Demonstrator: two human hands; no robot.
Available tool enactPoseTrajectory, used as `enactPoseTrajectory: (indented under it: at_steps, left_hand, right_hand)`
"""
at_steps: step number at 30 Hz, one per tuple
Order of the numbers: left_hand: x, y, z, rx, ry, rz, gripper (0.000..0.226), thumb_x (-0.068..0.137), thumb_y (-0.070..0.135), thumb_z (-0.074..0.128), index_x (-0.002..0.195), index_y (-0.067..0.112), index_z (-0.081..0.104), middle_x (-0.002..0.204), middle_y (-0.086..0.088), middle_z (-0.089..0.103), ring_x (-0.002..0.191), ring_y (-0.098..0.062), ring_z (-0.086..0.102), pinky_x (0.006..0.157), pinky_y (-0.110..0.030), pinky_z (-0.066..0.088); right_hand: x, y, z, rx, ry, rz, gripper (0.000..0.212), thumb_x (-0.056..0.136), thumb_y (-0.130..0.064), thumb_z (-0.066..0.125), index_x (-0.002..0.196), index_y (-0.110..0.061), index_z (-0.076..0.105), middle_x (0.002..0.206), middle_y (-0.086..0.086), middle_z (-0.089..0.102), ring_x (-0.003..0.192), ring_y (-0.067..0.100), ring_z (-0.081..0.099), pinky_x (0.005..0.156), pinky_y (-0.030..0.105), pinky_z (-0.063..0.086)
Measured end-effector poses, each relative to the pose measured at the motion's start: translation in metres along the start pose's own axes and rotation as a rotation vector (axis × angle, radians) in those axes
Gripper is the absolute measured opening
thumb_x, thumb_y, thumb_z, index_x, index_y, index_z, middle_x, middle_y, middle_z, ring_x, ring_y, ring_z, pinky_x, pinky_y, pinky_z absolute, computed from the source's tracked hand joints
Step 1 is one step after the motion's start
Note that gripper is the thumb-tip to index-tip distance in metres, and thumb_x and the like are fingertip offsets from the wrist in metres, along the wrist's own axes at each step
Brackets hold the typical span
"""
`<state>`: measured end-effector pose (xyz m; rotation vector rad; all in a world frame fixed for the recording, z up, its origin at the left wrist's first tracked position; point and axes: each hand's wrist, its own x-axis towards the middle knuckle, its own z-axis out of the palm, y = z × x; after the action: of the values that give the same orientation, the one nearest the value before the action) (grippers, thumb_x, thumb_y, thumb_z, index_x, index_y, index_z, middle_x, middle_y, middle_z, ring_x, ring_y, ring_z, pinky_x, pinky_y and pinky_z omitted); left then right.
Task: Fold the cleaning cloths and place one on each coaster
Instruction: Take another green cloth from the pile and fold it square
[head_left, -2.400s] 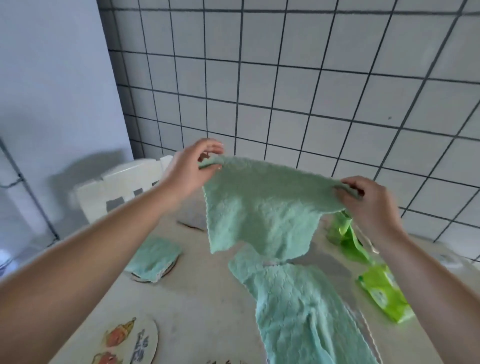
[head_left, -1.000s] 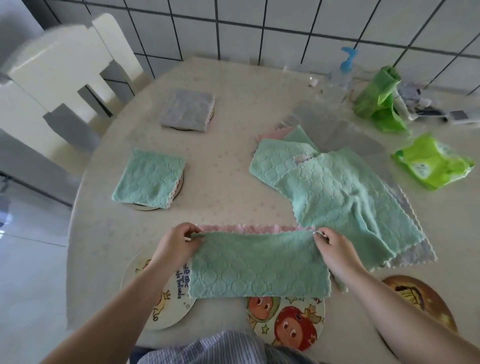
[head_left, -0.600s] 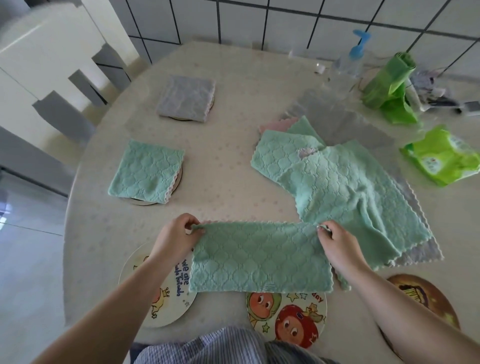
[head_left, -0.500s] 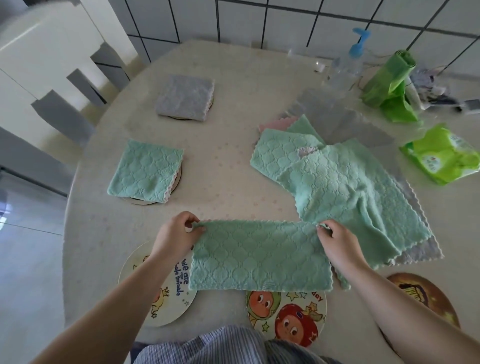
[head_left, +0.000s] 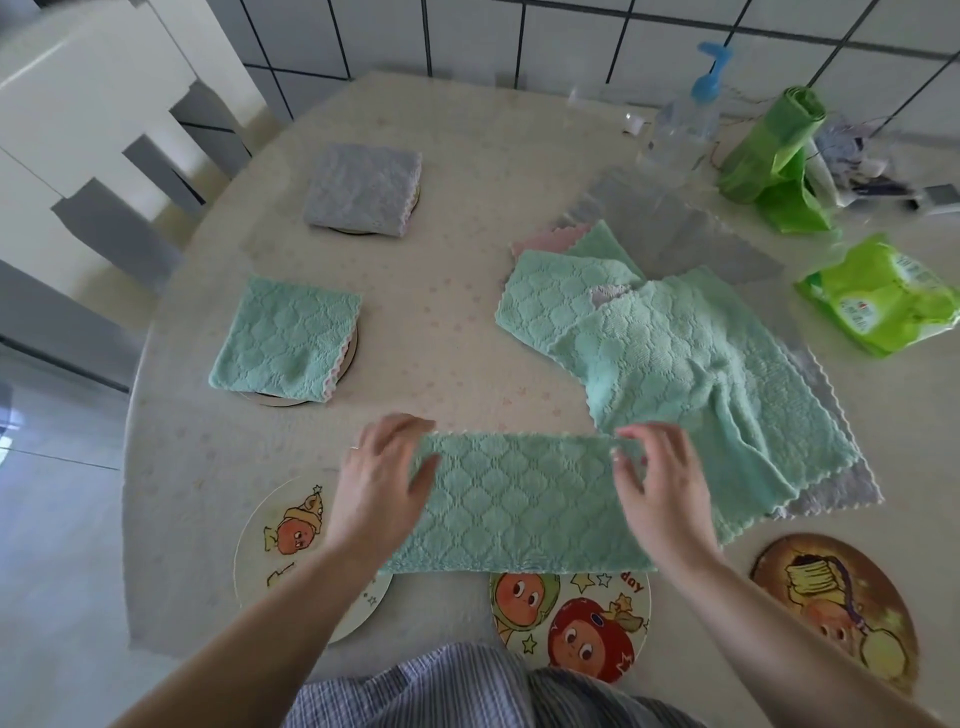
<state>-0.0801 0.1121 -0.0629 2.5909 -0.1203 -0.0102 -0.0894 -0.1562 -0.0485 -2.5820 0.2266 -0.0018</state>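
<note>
Both hands, left hand (head_left: 379, 493) and right hand (head_left: 660, 488), hover with fingers spread and gripping nothing over the ends of the half-folded green cloth (head_left: 519, 504). It lies flat on the tabletop (head_left: 457, 322), apparently smoothed for a second fold. Bare coasters (head_left: 571, 618) wait just below it.

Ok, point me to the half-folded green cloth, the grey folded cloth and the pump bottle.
half-folded green cloth (head_left: 519, 504): head view, middle of its top face.
grey folded cloth (head_left: 361, 189): head view, centre.
pump bottle (head_left: 683, 130): head view, clear body.

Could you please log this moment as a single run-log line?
step: folding | cloth: folded once, flat on table | left hand: open, on cloth | right hand: open, on cloth | coasters covered: two
</note>
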Motion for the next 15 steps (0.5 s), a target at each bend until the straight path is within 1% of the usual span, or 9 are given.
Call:
enactPoseTrajectory:
  at_steps: [1, 3, 5, 7, 8, 9, 10, 12, 15]
  left_hand:
    - [-0.006, 0.012, 0.006, -0.011, -0.072, 0.073, 0.035, 0.092, 0.028, 0.05, 0.124, 0.016, 0.056, 0.126, 0.001, 0.056, 0.118, -0.014, 0.05, 0.103, -0.041, 0.038]
    - [-0.015, 0.036, 0.024, 0.014, -0.25, 0.144, 0.042, 0.095, 0.026, 0.043, 0.136, 0.022, 0.043, 0.141, 0.007, 0.043, 0.134, -0.007, 0.031, 0.114, -0.034, 0.018]
    - [-0.02, 0.044, 0.045, 0.106, -0.348, 0.199, 0.049, 0.096, 0.031, 0.03, 0.145, 0.023, 0.026, 0.151, 0.009, 0.025, 0.141, -0.006, 0.008, 0.117, -0.033, 0.002]
    - [-0.022, 0.042, 0.057, 0.199, -0.375, 0.248, 0.054, 0.096, 0.037, 0.024, 0.146, 0.018, 0.022, 0.153, 0.002, 0.024, 0.142, -0.011, 0.003, 0.117, -0.039, 0.004]
    - [-0.024, 0.039, 0.06, 0.235, -0.364, 0.276, 0.054, 0.096, 0.039, 0.024, 0.145, 0.015, 0.027, 0.151, -0.001, 0.03, 0.142, -0.014, 0.008, 0.116, -0.044, 0.012]
    - [-0.027, 0.034, 0.06, 0.267, -0.357, 0.299, 0.054, 0.097, 0.041, 0.023, 0.143, 0.014, 0.031, 0.149, -0.002, 0.035, 0.141, -0.016, 0.014, 0.115, -0.046, 0.02]
    - [-0.029, 0.027, 0.061, 0.301, -0.342, 0.324, 0.054, 0.098, 0.043, 0.022, 0.142, 0.015, 0.032, 0.148, -0.003, 0.036, 0.141, -0.018, 0.019, 0.115, -0.047, 0.022]
    - [-0.033, 0.012, 0.057, 0.349, -0.354, 0.345, 0.057, 0.098, 0.049, 0.017, 0.143, 0.017, 0.029, 0.151, -0.003, 0.03, 0.142, -0.019, 0.019, 0.112, -0.046, 0.017]
    - [-0.035, -0.011, 0.045, 0.431, -0.355, 0.348, 0.063, 0.096, 0.056, 0.018, 0.145, 0.017, 0.024, 0.154, -0.005, 0.022, 0.143, -0.021, 0.014, 0.11, -0.047, 0.015]
  right_hand:
    - [-0.007, -0.01, 0.005, -0.037, -0.076, -0.09, 0.039, 0.087, -0.027, 0.048, 0.124, -0.014, 0.051, 0.127, -0.004, 0.049, 0.117, 0.013, 0.046, 0.103, 0.032, 0.034]
    - [-0.018, -0.025, 0.02, -0.133, -0.258, -0.201, 0.052, 0.087, -0.031, 0.04, 0.139, -0.021, 0.036, 0.145, -0.011, 0.028, 0.138, 0.009, 0.018, 0.113, 0.031, 0.01]
    - [-0.025, -0.026, 0.042, -0.23, -0.362, -0.24, 0.057, 0.092, -0.031, 0.034, 0.146, -0.024, 0.019, 0.155, -0.007, 0.008, 0.14, 0.009, -0.005, 0.115, 0.038, -0.001]
    - [-0.03, -0.019, 0.058, -0.332, -0.377, -0.275, 0.055, 0.094, -0.032, 0.036, 0.146, -0.022, 0.021, 0.157, 0.002, 0.012, 0.143, 0.015, 0.0, 0.116, 0.051, 0.013]
    - [-0.031, -0.013, 0.062, -0.379, -0.388, -0.276, 0.055, 0.093, -0.037, 0.034, 0.145, -0.021, 0.025, 0.155, 0.004, 0.019, 0.143, 0.019, 0.009, 0.114, 0.053, 0.021]
    - [-0.031, -0.007, 0.065, -0.425, -0.394, -0.283, 0.056, 0.093, -0.044, 0.03, 0.144, -0.022, 0.027, 0.154, 0.006, 0.023, 0.142, 0.02, 0.017, 0.112, 0.053, 0.022]
    - [-0.031, 0.0, 0.065, -0.466, -0.397, -0.289, 0.058, 0.093, -0.051, 0.025, 0.144, -0.023, 0.027, 0.153, 0.006, 0.024, 0.141, 0.021, 0.019, 0.112, 0.051, 0.017]
    - [-0.03, 0.014, 0.06, -0.538, -0.364, -0.299, 0.063, 0.093, -0.059, 0.018, 0.145, -0.024, 0.023, 0.154, 0.007, 0.017, 0.14, 0.022, 0.014, 0.111, 0.048, 0.007]
    - [-0.03, 0.032, 0.048, -0.581, -0.356, -0.267, 0.068, 0.092, -0.063, 0.014, 0.147, -0.022, 0.019, 0.155, 0.011, 0.014, 0.141, 0.022, 0.008, 0.111, 0.047, 0.005]
